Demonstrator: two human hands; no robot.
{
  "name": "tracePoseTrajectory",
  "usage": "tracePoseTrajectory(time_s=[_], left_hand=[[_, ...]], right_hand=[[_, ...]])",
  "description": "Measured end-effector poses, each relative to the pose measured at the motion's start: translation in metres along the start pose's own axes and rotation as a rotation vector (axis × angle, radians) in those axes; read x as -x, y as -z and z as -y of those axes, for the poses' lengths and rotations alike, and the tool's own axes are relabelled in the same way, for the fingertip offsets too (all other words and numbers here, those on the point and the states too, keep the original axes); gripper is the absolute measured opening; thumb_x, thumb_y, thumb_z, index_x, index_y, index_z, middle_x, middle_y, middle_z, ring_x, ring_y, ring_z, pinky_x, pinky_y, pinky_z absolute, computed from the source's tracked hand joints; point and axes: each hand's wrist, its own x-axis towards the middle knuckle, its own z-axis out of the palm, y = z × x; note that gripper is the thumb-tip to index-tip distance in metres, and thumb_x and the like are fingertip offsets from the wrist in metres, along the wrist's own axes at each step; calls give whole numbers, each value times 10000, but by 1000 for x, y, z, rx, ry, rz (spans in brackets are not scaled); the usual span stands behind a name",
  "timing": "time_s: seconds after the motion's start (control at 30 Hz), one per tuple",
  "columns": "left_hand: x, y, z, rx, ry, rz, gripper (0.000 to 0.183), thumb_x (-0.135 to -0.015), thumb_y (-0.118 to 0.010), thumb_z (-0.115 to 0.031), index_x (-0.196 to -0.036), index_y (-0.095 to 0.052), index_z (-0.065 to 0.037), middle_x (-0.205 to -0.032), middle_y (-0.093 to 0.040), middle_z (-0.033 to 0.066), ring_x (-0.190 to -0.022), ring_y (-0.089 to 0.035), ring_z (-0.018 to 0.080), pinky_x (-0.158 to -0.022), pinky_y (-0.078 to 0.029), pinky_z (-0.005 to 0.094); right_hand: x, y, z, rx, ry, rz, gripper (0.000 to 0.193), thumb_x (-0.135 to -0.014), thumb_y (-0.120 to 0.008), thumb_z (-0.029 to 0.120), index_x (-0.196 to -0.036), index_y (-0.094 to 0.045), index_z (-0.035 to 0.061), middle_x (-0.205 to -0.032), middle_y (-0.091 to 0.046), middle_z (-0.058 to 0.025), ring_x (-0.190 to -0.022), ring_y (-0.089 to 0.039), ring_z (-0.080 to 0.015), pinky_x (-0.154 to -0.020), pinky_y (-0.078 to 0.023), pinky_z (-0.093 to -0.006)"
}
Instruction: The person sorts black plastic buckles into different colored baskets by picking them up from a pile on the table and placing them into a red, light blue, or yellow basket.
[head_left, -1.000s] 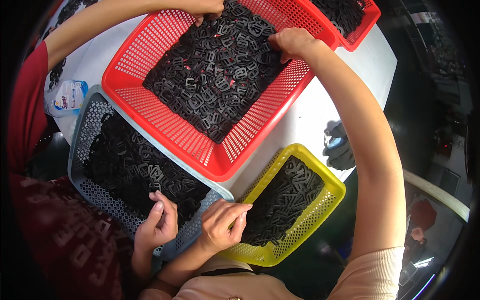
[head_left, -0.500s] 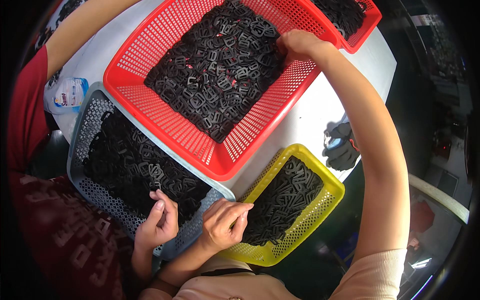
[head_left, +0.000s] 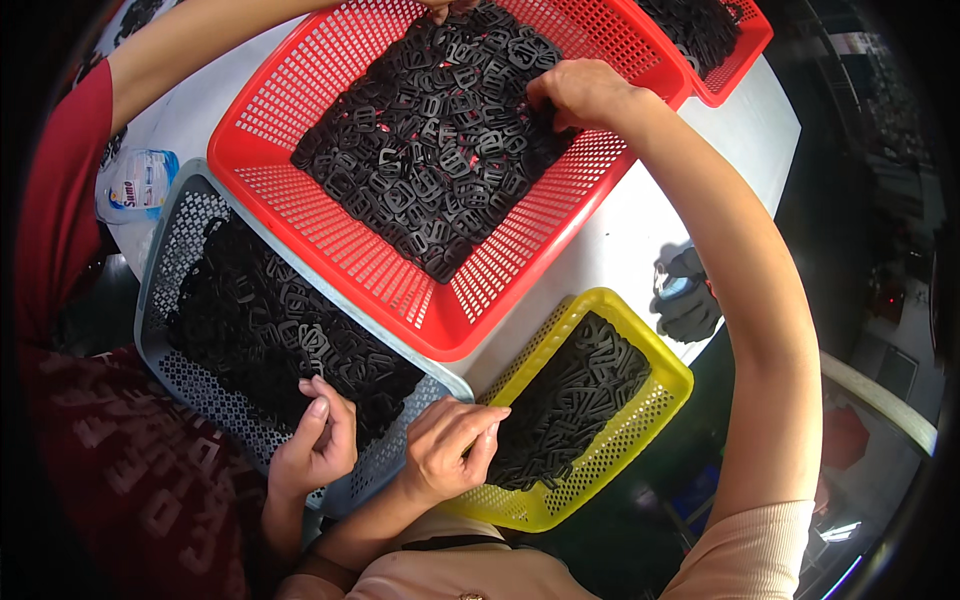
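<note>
Hands, as I see them through the head camera: the right hand [head_left: 585, 93] reaches into a large red basket [head_left: 445, 335], its fingers bent down among the black buckles [head_left: 430, 150]; the fingertips are hidden, so I cannot tell whether they pinch a piece. I find the left hand [head_left: 445, 450] loosely curled, thumb drawn toward the bent index finger, and I see nothing in its grasp. These buckles, the pieces in hand, spread beneath and to the left of the right hand, with small pinkish-red patches showing between them.

Just beyond the left hand, to its left, I note a blue-grey basket [head_left: 195, 380] of similar dark pieces [head_left: 270, 310]; just to its right lies a yellow basket [head_left: 655, 400] containing black pieces [head_left: 575, 400]. Beyond the right hand, farther right, is a smaller red basket [head_left: 745, 55], also loaded. Below the right hand, past its forearm's inner side, a dark bundle [head_left: 690, 310] rests on the white table [head_left: 610, 240].

Beside the left hand, to its left, I distinguish a co-worker's near hand [head_left: 318, 445], fingers half folded; the co-worker's far hand [head_left: 450, 8], partly cut off, is at the red basket's far side, left of my right hand.
</note>
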Motion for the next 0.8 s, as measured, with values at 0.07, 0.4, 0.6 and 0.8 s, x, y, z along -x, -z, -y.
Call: tracePoseTrajectory(time_s=[0.07,0.4,0.6,0.8], left_hand=[[0,-1,1,7,-5,-5,191,-711,-605,51,-889,-621,-16,-758,-620,78,-602,-583,220,-562,-465,315],[1,5,-1,-37,27,-13,161,-707,-584,76,-845,-616,-1,-759,-624,96,-616,-584,239,-573,-462,316],[-3,-2,-4,-63,-39,-29,167,-721,-592,38,-878,-622,-9,-782,-631,100,-636,-594,244,-602,-478,324],[1,-1,0,-23,-20,-8,189,-718,-597,41,-896,-621,-18,-758,-616,80,-621,-585,230,-580,-468,321]], right_hand=[[5,3,-4,-50,-33,-30,327,-670,-715,105,-989,-646,110,-881,-660,-103,-871,-630,-266,-735,-499,-375],[53,65,142,-654,262,-340,245,-706,-697,157,-905,-636,27,-808,-647,-153,-777,-640,-285,-703,-508,-380],[59,36,226,-769,440,-560,359,-640,-726,210,-906,-586,13,-919,-562,-146,-811,-611,-328,-673,-505,-413],[20,44,66,-334,-98,-393,252,-712,-707,222,-892,-636,60,-794,-655,-121,-762,-644,-265,-682,-498,-372]])
